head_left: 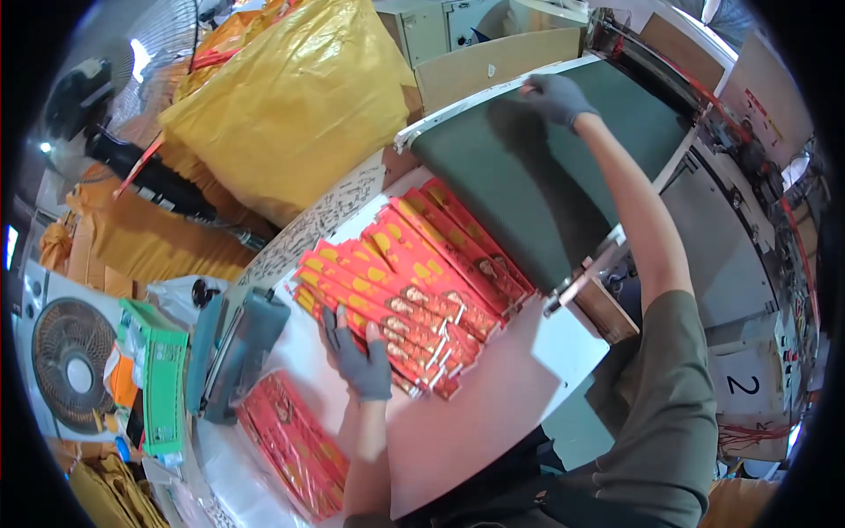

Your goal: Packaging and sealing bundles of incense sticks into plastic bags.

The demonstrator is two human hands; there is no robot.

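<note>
My left hand [363,363], in a grey glove with some bare fingertips, rests with fingers apart at the left side of a fanned pile of red and yellow printed packets [392,290]. The long, flat packets overlap on a white tabletop [440,458]. Several more lie in a separate stack [458,238] against the belt side. Stretched far forward, my gloved right hand [559,99] is over the far edge of a dark green conveyor belt [607,141]. Its fingers are mostly hidden by the back of the hand, and I see nothing in its grip.
Left of the pile lies a clear bag of red packets [290,440] beside a teal bag sealer [233,352]. Further left are a green crate [163,378] and a round fan [75,365]. A large yellow sack [290,114] stands behind the table. A cardboard strip [497,69] borders the belt.
</note>
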